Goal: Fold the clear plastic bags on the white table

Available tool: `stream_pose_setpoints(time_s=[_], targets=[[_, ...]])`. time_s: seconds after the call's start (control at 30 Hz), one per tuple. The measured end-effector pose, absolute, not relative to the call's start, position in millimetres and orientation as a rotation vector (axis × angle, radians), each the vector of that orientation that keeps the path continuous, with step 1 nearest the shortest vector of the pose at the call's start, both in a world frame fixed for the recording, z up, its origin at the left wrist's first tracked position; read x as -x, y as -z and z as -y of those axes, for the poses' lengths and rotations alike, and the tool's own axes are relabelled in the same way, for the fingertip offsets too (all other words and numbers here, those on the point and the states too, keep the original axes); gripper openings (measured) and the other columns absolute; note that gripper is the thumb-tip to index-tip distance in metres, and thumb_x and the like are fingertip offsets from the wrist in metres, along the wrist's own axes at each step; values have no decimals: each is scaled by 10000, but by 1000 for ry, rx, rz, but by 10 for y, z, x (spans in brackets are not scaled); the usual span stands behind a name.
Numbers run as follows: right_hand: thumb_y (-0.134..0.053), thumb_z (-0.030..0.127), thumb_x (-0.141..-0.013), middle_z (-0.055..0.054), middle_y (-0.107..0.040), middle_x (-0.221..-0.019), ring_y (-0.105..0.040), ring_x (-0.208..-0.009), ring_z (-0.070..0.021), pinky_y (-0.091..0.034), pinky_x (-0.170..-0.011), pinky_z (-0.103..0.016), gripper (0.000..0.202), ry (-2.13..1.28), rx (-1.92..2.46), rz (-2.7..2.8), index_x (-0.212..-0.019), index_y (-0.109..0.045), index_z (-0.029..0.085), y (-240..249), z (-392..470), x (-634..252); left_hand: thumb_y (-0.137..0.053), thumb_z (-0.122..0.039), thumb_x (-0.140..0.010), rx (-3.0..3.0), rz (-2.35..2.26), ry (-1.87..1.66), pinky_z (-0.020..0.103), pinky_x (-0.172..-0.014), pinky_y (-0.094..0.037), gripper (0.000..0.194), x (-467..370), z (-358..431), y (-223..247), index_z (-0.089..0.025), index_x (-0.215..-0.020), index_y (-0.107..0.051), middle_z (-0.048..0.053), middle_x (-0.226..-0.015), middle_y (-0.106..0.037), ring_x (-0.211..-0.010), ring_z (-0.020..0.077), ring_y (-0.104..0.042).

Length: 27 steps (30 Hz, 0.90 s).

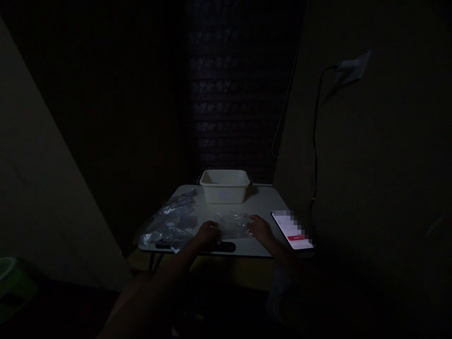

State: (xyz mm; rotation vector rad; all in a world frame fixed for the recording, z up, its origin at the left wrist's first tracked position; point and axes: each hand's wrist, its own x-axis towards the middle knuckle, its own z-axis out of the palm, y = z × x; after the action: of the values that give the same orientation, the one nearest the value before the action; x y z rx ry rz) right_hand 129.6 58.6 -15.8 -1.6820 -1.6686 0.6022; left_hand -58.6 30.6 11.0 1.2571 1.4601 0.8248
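A clear plastic bag (232, 226) lies flat on the small white table (261, 200), between my two hands. My left hand (209, 231) has its fingers curled at the bag's left edge. At the right edge of the bag is my right hand (259, 227), its fingers bent onto the plastic. The room is dim, and fine finger detail is hard to see. A heap of crumpled clear plastic bags (167, 223) covers the table's left side. Behind the flat bag stands a white rectangular tub (225, 193); its inside is mostly in shadow.
A lit phone (291, 230) lies at the table's right edge. A dark slotted strip (228, 246) runs along the front edge. On the right wall, a black cable hangs from a socket (352, 69). A green container (16, 285) stands low at the left.
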Motion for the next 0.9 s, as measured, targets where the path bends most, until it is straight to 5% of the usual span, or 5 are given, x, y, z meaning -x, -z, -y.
stream_pose_setpoints(time_s=[0.4, 0.63, 0.9], targets=[[-435, 241, -610, -17, -561, -741, -505, -637, -122, -321, -488, -192, 333, -352, 1877, 1795, -938, -463, 189, 110, -528, -1362, -500, -144, -609, -1416, -1600, -896, 187, -442, -360, 285, 570, -387, -10, -139, -887, -439, -33, -470, -512, -446, 97, -501], [-425, 241, -622, -22, -550, -807, -494, -705, -142, -331, -551, -220, 349, -231, 1921, 1896, -969, -441, 207, 60, -457, -1356, -405, -220, -682, -2132, -1895, -768, 299, -694, -333, 274, 563, -359, -147, -165, -948, -442, 82, -857, -532, -823, 194, -466], [-335, 142, -683, -62, -466, -1006, -373, -947, -155, -248, -811, -275, 324, 110, 1491, 2234, -985, -447, 167, -70, -416, -1196, -317, -221, -727, -2496, -1472, -549, 307, -866, -193, 342, 266, -330, -23, -96, -1039, -381, 123, -1120, -372, -1043, 191, -290]])
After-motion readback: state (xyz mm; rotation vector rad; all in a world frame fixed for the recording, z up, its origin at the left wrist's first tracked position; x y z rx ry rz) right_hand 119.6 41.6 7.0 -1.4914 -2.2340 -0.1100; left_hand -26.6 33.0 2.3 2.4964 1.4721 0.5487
